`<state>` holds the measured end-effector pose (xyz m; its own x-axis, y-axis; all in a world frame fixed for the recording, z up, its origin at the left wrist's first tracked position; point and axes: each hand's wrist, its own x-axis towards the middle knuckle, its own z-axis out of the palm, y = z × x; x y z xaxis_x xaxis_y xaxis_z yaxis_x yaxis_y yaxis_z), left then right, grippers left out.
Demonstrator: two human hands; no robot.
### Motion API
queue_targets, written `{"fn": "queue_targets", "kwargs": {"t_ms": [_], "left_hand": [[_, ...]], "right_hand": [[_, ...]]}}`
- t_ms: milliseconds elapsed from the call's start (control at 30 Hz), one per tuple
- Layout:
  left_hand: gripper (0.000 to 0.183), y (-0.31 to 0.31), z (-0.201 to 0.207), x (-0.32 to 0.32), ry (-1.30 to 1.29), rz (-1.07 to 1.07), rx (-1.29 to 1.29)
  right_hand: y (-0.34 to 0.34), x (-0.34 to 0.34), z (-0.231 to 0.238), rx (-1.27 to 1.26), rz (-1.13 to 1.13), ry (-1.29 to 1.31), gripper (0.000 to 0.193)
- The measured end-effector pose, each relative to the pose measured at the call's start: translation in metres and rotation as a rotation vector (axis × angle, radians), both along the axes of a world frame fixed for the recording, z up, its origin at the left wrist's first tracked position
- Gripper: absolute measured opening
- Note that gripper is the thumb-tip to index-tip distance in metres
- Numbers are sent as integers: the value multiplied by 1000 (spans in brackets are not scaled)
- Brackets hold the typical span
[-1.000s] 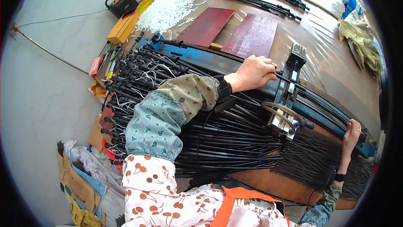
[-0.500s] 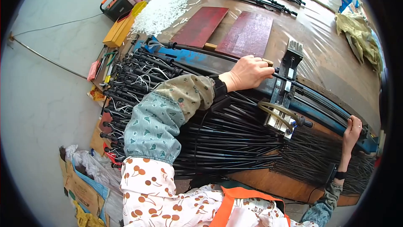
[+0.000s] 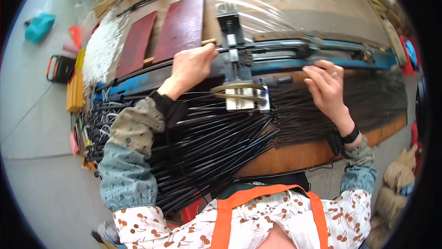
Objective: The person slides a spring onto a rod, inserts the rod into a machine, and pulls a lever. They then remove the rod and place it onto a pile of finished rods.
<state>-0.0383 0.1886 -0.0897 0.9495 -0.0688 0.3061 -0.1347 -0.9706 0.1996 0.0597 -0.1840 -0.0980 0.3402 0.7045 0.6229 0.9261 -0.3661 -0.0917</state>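
Left hand closed around a thin black rod, gripping it beside a brass-coloured tip at the thumb; the rod runs right along the blue rail. Right hand lies flat, fingers spread and loosely curled, on the rail's front edge above a bed of black coiled springs; whether it pinches anything cannot be told. Between the hands stands a small metal press with brass loops at its base. Black rods in a bundle fan across the worktop, their near ends hidden under the left sleeve. Two dark red boards lie beyond. An orange box at the left edge; its label too blurred to make out.
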Motion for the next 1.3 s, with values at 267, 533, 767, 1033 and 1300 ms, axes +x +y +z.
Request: {"fn": "queue_targets", "kwargs": {"t_ms": [267,533,767,1033,1300], "left_hand": [[24,-9,-3,1,-17,-2,21],[18,-4,-8,6,-131,-75,103],[12,78,0,10,-257,-216,372],[11,39,19,-39,47,-129,455],[10,-48,-14,-108,141,-238,273]], "right_hand": [[18,-9,-26,-48,92,235,28],[28,6,-30,31,235,833,27],[-2,-42,-43,-211,207,282,35],[6,-38,-39,-441,280,221,20],[7,-56,-13,-414,243,311,33]]}}
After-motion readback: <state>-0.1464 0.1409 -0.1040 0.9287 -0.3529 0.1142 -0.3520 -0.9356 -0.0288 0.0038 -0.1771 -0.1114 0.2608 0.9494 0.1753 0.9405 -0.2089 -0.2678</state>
